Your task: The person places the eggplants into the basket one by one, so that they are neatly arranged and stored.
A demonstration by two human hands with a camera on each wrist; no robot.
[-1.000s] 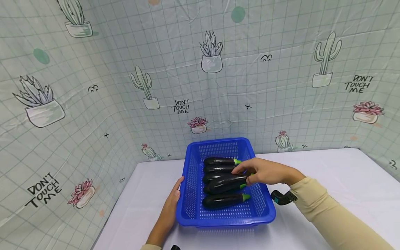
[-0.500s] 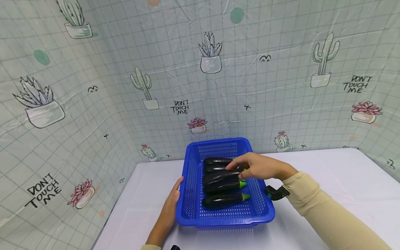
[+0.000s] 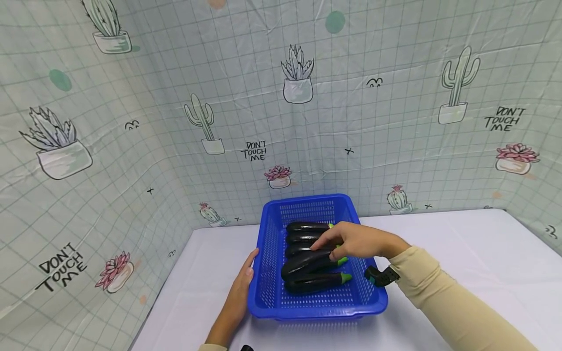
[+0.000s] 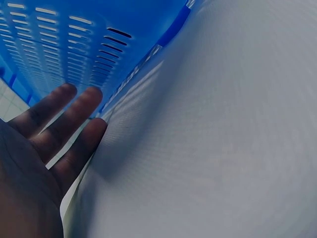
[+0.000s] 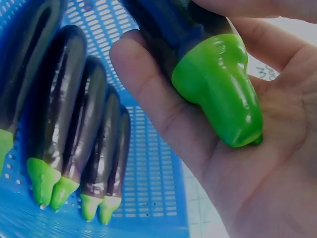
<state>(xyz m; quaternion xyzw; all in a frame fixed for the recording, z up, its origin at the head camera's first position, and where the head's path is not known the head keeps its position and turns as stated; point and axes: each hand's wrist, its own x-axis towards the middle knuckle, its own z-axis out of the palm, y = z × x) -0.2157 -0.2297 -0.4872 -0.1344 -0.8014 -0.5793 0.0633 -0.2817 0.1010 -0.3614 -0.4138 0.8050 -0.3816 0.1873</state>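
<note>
My right hand (image 3: 357,241) pinches a dark purple eggplant (image 3: 300,265) near its green stem end, over the blue basket. In the right wrist view the green cap (image 5: 220,94) lies between thumb and fingers. Several other eggplants lie side by side in the basket, stems to the right; the nearest one (image 3: 313,283) is partly covered by the held eggplant. My left hand (image 3: 239,287) stays outside the basket's left wall, and the left wrist view shows its fingers (image 4: 89,101) fairly straight against or close beside the slotted side (image 4: 74,44).
The blue slotted basket (image 3: 316,312) stands on a white-covered table (image 3: 448,234). Behind and to the left hangs a pale gridded cloth (image 3: 342,117) printed with cacti. A black band (image 3: 382,276) hangs at the right wrist.
The held eggplant first moved toward the far side, then back toward the near side, its blunt end now over the nearest eggplant. My right hand has shifted left. The left hand stays put.
</note>
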